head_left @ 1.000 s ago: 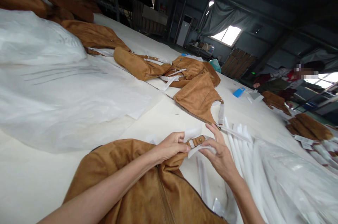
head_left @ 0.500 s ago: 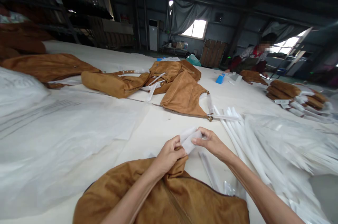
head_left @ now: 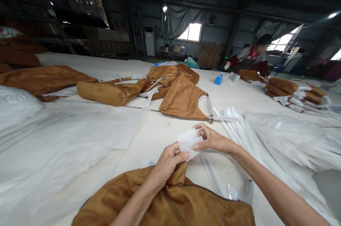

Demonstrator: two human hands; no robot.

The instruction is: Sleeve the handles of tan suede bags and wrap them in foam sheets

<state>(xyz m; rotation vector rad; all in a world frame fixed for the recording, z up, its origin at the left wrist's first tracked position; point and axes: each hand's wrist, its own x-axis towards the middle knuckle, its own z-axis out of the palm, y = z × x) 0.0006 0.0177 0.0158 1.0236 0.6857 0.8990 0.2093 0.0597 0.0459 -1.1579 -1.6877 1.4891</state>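
A tan suede-like bag (head_left: pixel 207 203) lies in front of me, its dark zipper edge toward the right. At its top end my left hand (head_left: pixel 170 160) is closed, thumb and fingers pinching a translucent white wrapping sheet (head_left: pixel 188 142) just above the bag's upper tip. My right hand (head_left: pixel 210 139) grips the sheet's right side between thumb and curled fingers. The sheet is bent round between both hands. Whether the left fingers also hold the bag's tip is hidden.
More tan bags (head_left: pixel 183 98) lie across the white table (head_left: pixel 149 130). White plastic sheets (head_left: pixel 101 126) spread at left; white strips (head_left: pixel 234 126) and clear plastic bags (head_left: pixel 285 137) lie at right. A co-worker (head_left: pixel 250 59) stands beyond, near a blue box (head_left: pixel 218 79).
The white sheet between my hands has opened wider and curved over. My right hand's fingers have curled more around it. The co-worker's one hand is now raised with a small white piece.
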